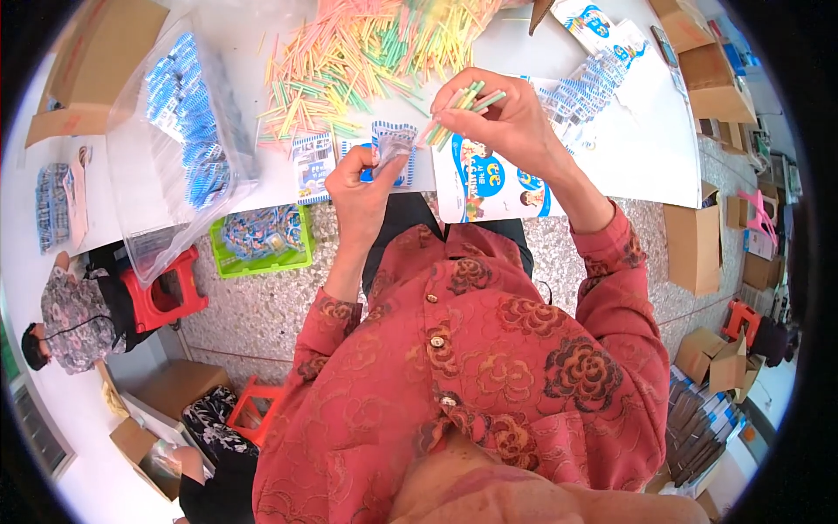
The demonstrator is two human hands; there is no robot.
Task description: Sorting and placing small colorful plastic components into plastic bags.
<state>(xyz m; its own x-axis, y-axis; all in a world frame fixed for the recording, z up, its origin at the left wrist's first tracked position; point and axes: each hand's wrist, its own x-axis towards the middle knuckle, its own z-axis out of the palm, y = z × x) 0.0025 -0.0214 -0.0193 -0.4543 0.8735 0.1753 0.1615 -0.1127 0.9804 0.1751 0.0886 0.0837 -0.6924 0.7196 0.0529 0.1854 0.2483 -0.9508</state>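
Observation:
My left hand [362, 179] grips a small clear packet with blue print [393, 144] at the near edge of the white table [646, 148]. My right hand [497, 118] pinches a small bunch of thin green and orange sticks [458, 109], their lower ends pointing toward the packet's mouth. A big loose heap of pastel sticks [367, 48] lies on the table just beyond both hands. Flat blue-printed packets [312, 166] lie beside my left hand. A white printed card sheet [484, 183] hangs over the table edge under my right wrist.
A large clear bag of blue packets [188, 113] slumps over the table's left edge. Below it stand a green tray of packets [262, 240] and a red stool [166, 293]. Cardboard boxes [694, 244] line the right side. Another person [74, 319] sits at lower left.

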